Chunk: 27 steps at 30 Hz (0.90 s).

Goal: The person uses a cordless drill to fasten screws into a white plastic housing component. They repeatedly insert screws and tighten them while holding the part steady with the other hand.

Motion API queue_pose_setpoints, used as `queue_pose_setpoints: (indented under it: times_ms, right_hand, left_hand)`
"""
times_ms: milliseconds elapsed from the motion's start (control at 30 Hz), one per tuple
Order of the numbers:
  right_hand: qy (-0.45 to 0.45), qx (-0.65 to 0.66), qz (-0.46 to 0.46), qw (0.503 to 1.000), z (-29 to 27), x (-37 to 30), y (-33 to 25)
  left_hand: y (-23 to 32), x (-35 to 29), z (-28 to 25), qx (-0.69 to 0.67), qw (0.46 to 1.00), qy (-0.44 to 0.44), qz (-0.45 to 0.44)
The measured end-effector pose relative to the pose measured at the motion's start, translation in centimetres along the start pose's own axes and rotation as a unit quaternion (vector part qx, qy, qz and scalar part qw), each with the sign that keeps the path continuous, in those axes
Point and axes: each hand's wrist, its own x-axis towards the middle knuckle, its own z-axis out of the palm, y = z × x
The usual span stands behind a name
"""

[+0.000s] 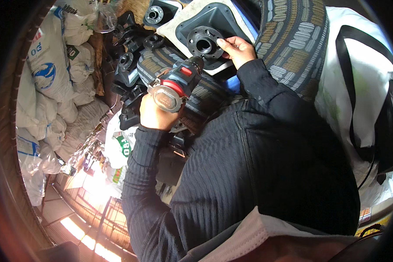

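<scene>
Far left, white sacks [48, 94] in a tall heap, some printed in blue, slumped against each other. Below these, strips of sunlight [85, 236], too much glare for detail nearby. Next along, a white bag [118, 146] with a green print, just beside the left sleeve [142, 174]: black, ribbed, reaching up from the lower edge. Above the bag, black parts [129, 76] in a jumble, several with round, holed ends. Left hand [153, 113] wrapped around a drill [172, 89], grey with red trim; fingers mostly hidden beneath it. Drill tilted, nose up and to the right, ending at the lower edge of a flange [205, 43]; contact or a small gap there, cannot tell. Flange dark, round, with a wide central hole, on top of a black housing [203, 22] with a broad, square-cornered base, lying on a white sheet [168, 30] at top centre. Right hand [240, 51] at the right rim of the flange, thumb and forefinger drawn close together; pinching the rim or something small at it, cannot tell. Right of that, patterned cloth [292, 39] in grey and brown dashes, bulging, near the right wrist. Far right, a white tote [336, 83] with a black strap [346, 87].
</scene>
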Motion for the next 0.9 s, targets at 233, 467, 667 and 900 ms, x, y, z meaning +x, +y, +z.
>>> queue_pose_setpoints:
  times_ms: [233, 467, 667, 900]
  right_hand:
    - [-0.057, 0.190, 0.040, 0.979, -3.4, -1.1, 1.3]
    - [-0.241, 0.323, 0.086, 0.911, -3.9, -2.7, 0.1]
    - [-0.266, 0.339, 0.107, 0.896, -4.1, -3.0, -0.3]
    - [-0.255, 0.320, 0.104, 0.906, -4.0, -3.0, -0.1]
  left_hand:
    - [1.4, -3.4, 0.8, -0.158, 0.982, 0.103, -0.018]
    - [4.1, -6.2, 3.3, -0.181, 0.972, 0.127, 0.078]
    - [3.9, -6.4, 4.3, -0.234, 0.968, 0.071, 0.051]
    - [4.8, -6.1, 4.2, -0.248, 0.966, 0.068, 0.029]
